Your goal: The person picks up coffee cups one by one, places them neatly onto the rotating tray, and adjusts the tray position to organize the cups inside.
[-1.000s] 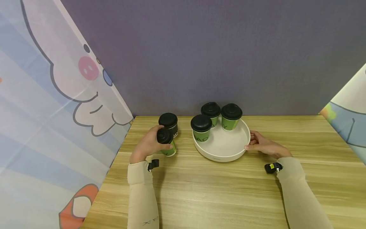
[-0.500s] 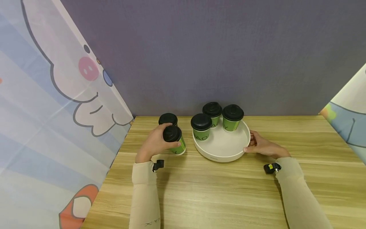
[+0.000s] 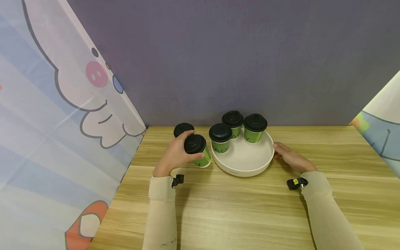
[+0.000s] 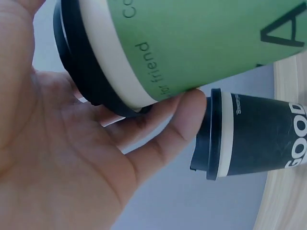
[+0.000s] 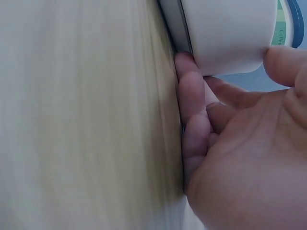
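My left hand (image 3: 175, 155) grips a green paper coffee cup (image 3: 204, 160) by its upper part, thumb and fingers around the black lid. The cup leans slightly, just left of a round white tray (image 3: 248, 160). In the left wrist view the green cup (image 4: 206, 43) lies across the fingers, with a black paper cup (image 4: 261, 136) beyond it. My right hand (image 3: 291, 158) holds the tray's right side. The right wrist view shows the thumb at the top of the tray wall (image 5: 230, 36) and curled fingers (image 5: 192, 91) low at its base, against the tabletop.
Three lidded green cups stand in the tray: one at the left (image 3: 220, 146), one at the back (image 3: 235, 132), one farther right (image 3: 253, 136). Behind my left hand is the black cup's lid (image 3: 183, 129). A grey partition (image 3: 237, 62) rises at the wooden table's (image 3: 237, 208) back edge.
My left hand has carried the green cup rightward, closer to the tray. The right thumb has shifted back along the rim. The cups in the tray have moved slightly right.
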Demonstrator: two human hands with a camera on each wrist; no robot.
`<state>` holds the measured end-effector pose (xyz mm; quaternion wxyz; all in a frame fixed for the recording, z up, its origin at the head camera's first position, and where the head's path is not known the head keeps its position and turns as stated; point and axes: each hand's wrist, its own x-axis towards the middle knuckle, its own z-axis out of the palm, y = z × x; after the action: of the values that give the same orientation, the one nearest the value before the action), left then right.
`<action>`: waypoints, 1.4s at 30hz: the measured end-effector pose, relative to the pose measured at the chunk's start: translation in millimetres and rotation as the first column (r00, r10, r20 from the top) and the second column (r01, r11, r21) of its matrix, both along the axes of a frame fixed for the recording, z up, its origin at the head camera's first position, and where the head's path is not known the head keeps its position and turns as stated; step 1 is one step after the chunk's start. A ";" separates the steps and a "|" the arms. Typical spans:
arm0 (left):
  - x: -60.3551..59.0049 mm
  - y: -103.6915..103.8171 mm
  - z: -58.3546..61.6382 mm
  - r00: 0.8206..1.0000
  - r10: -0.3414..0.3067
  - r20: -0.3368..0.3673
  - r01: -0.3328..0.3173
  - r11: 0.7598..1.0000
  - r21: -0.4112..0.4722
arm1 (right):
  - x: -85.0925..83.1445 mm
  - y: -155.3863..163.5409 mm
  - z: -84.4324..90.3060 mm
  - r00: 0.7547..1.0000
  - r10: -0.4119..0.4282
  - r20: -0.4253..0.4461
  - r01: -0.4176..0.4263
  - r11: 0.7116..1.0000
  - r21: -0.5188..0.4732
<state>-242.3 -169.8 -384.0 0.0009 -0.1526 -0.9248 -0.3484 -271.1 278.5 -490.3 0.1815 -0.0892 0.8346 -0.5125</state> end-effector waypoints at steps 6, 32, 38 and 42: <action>0.6 6.9 -0.2 1.000 -0.009 -0.024 0.009 1.000 0.016 | -0.8 2.3 -1.4 1.000 0.005 0.011 -0.005 1.000 -0.023; 0.4 46.2 -8.7 0.987 -0.017 -0.159 0.038 0.990 0.133 | 2.6 10.7 0.3 0.995 0.074 0.060 -0.068 0.993 -0.095; 0.0 52.5 -11.3 0.982 -0.036 -0.188 0.056 0.993 0.102 | 3.3 12.3 0.9 0.993 0.094 0.066 -0.089 0.993 -0.078; 0.6 57.1 -11.9 0.979 -0.036 -0.200 0.050 0.996 0.068 | 2.8 12.1 1.2 0.993 0.096 0.066 -0.090 0.993 -0.076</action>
<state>-241.7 -112.7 -396.0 0.0910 -0.2065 -0.9034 -0.3646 -268.2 290.6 -489.1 0.2306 -0.1168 0.8034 -0.5365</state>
